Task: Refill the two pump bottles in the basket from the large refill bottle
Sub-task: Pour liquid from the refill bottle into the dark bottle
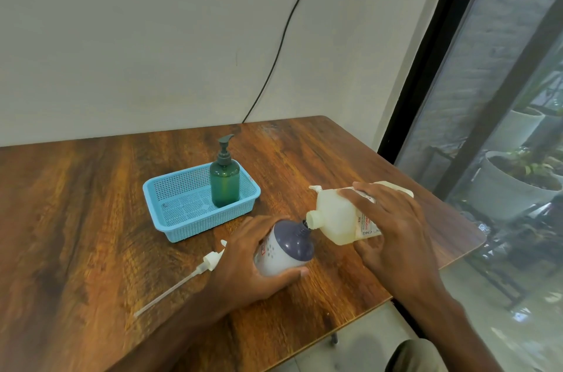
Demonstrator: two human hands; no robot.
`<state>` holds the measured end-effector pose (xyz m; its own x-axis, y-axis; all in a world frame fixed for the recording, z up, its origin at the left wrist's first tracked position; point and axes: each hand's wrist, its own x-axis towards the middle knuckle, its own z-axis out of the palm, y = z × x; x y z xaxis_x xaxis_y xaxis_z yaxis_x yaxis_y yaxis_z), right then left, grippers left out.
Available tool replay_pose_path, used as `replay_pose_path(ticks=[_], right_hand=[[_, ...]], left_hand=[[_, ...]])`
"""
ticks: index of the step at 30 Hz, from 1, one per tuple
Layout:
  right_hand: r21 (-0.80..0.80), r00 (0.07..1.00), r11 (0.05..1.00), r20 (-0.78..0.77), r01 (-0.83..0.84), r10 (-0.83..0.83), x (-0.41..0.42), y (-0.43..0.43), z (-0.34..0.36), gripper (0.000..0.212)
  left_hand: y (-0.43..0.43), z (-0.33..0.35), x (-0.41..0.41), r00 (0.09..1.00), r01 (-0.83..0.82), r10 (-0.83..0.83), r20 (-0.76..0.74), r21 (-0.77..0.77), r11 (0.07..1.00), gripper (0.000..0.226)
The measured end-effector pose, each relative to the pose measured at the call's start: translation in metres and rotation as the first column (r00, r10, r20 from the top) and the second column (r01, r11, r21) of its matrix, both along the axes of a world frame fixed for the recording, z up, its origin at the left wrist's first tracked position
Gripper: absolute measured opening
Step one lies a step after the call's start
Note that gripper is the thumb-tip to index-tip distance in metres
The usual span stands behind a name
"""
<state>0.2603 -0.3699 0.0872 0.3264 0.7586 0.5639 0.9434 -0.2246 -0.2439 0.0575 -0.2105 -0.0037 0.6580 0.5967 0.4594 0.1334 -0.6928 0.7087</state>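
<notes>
Though one bottle (224, 185) in basket (189, 230), two in hands (243, 252) (393, 228)

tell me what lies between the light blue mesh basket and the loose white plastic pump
Only bare brown wooden tabletop separates the light blue mesh basket from the white plastic pump in the head view.

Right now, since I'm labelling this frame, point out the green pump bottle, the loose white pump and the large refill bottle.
green pump bottle (224, 185), head view, on its green body
loose white pump (209, 259), head view, on its screw collar
large refill bottle (332, 219), head view, on its pale shoulder
</notes>
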Motion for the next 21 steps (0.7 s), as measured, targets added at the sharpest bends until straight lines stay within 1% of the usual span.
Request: replay_pose_path(ticks=[10, 21], right_hand=[[0.011, 1.0, 1.0, 0.01, -0.006, 0.006, 0.0018, 0.0016, -0.0014, 0.087], [0.012, 1.0, 1.0, 0.024, -0.016, 0.016, 0.0024, 0.0014, -0.0004, 0.086]], left_hand=[[0.0014, 0.0002, -0.0006, 1.0, 0.005, -0.005, -0.025, -0.007, 1.0, 0.088], [-0.0007, 0.0044, -0.0006, 0.999, 0.008, -0.009, -0.033, -0.034, 0.999, 0.087]])
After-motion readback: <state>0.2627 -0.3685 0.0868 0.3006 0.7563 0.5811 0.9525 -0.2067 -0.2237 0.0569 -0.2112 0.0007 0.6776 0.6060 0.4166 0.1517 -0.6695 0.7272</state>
